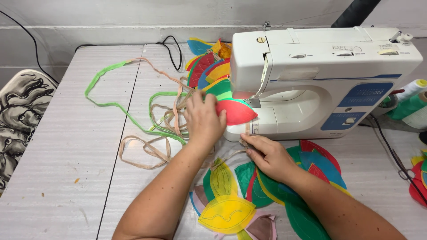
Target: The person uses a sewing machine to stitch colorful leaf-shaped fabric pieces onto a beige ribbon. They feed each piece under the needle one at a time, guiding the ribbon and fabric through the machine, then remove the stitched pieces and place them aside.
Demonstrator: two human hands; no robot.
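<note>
— On the far left of the desk point(66, 146), what is present?

— A patterned black-and-white cushion point(20, 115) at the edge, then a green fabric strip point(116, 105) and a beige fabric strip point(144, 153) lying in loose loops on the bare surface.

— State and position of the hands?

— The left hand point(203, 120) lies flat, fingers spread, pressing on the red leaf-shaped fabric piece point(235, 112), which rests on the bed of the white sewing machine point(320, 80) under the needle area. The right hand point(267, 155) sits just below the machine bed, fingers pinched together on the beige strip where it feeds toward the needle.

— Surrounding items?

— Yellow leaf pieces point(227, 213) lie near the forearms. Green, blue and red leaf pieces point(311, 164) lie under the right wrist. A stack of sewn leaves point(207, 66) sits behind the machine's left end. Thread spools point(411, 104) stand at the far right.
</note>
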